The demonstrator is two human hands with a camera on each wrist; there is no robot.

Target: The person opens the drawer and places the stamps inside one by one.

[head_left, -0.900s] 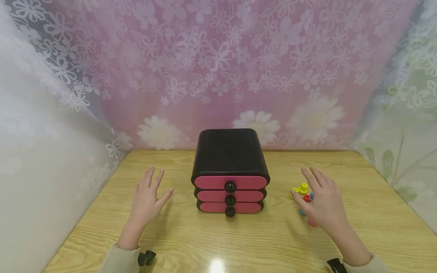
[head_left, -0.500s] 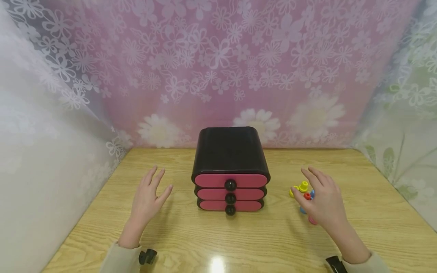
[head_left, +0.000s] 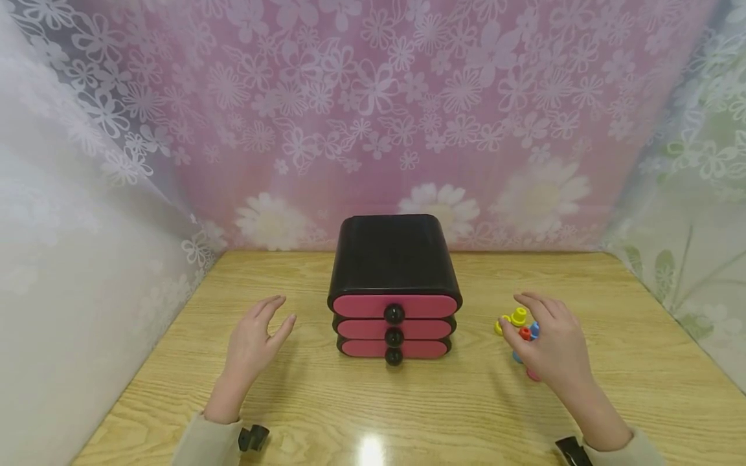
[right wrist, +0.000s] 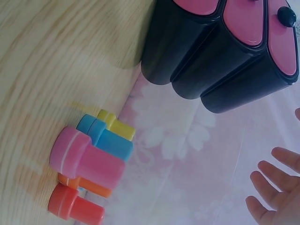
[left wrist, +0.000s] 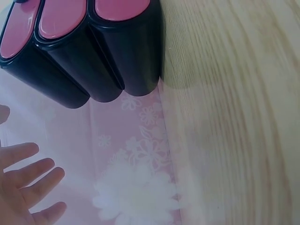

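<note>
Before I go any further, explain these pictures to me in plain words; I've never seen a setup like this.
There is no robot here: a person works with two bare hands. The wide picture comes from a camera on the head, looking forward and down at the left hand and the right hand. The other two come from a camera on each wrist, so the table looks tipped on its side.

In the middle stands a black cabinet with three pink drawer fronts, each with a round black knob. On the right are small colourful pieces: yellow, blue, pink, orange and red. The right hand partly hides them from the head camera.

Neither hand holds anything.
</note>
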